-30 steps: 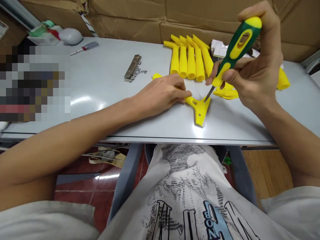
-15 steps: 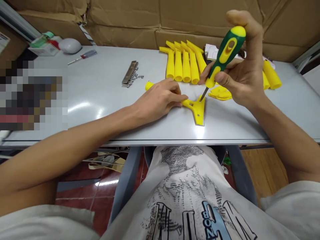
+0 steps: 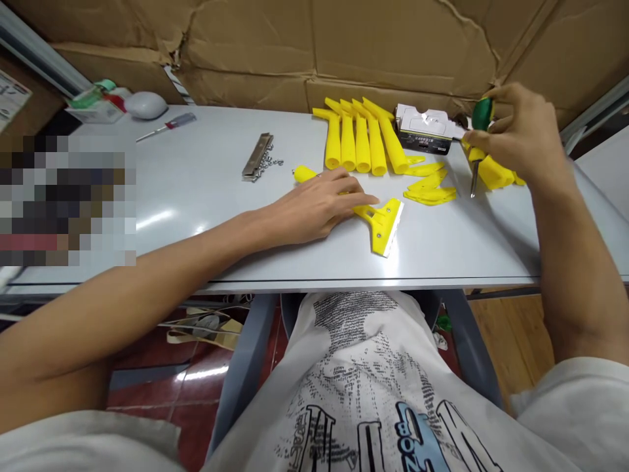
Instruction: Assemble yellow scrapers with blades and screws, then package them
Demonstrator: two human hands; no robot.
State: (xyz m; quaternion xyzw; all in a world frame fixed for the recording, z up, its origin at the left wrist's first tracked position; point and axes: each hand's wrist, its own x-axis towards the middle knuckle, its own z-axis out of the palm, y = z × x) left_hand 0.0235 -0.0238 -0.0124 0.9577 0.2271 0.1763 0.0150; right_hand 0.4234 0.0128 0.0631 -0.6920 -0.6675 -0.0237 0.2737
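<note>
A yellow plastic scraper [image 3: 381,224] lies on the grey table [image 3: 206,196], its wide blade end toward me. My left hand [image 3: 319,203] lies flat over the scraper's handle and presses it to the table. My right hand [image 3: 521,134] is at the far right, closed around a green and yellow screwdriver [image 3: 476,147] whose metal tip points down just above the table. The screwdriver is well clear of the scraper.
Several yellow handles [image 3: 358,141] lie in a row at the back, with flat yellow plates [image 3: 430,187] beside them and a small box [image 3: 422,128] behind. Metal blades and screws [image 3: 260,156] lie left of centre. A second screwdriver [image 3: 167,126] lies far left. Cardboard lines the back.
My right hand lifted the screwdriver off the scraper's blade end and carried it right and back. My left hand stayed on the handle. The view tilted down slightly.
</note>
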